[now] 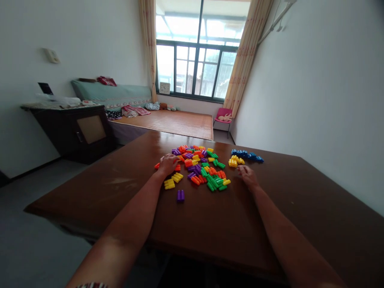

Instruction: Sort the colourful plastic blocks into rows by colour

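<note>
While left hand (pixel 169 164) curls at mixed pile (pixel 188 163), grip unclear, loosely spread right hand (pixel 247 175) sits by yellow cluster (pixel 233 163), seemingly colour-grouped.

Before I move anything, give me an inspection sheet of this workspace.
Surface: glossy dark brown table.
Job's things: mixed block pile in orange, purple, green and yellow; yellow blocks and blue blocks to its right; purple block nearest the camera.
Clutter: pink cloth on the bed.
Hands: left hand at the pile's left edge; right hand beside the yellow blocks; grip unclear.
Cables: nothing seen on the table.
Surroundings: window, dark cabinet, pink chair.
</note>
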Demonstrator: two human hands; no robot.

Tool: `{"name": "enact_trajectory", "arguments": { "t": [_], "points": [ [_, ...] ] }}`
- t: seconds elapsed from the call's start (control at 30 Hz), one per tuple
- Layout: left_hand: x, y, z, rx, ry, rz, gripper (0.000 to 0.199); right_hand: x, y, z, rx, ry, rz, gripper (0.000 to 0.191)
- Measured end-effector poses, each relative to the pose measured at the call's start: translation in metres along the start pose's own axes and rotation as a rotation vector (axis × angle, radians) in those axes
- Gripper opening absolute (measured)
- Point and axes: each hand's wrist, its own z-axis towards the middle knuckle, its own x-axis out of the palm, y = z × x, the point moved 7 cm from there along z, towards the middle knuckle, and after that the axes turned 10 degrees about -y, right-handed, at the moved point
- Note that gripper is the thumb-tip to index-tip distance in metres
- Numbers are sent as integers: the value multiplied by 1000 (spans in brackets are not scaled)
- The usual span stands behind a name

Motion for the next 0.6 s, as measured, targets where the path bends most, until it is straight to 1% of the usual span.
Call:
{"name": "enact_trajectory", "arguments": {
  "t": [0.07,0.2,0.33,0.47,0.6],
  "points": [
    [-3,3,0,-12,-10,3,22,24,24,-15,-19,107,81,33],
    [-3,-3,-1,24,11,13,24,62,54,-36,-60,276,224,35],
    [1,-8,-1,81,13,-18,25,88,78,-41,-92,363,313,35],
    [4,-11,2,124,-3,-104,27,110,91,-37,-111,382,372,32],
    [0,-14,6,137,-67,-184,28,125,85,-36,-96,395,452,30]
  ]
}}
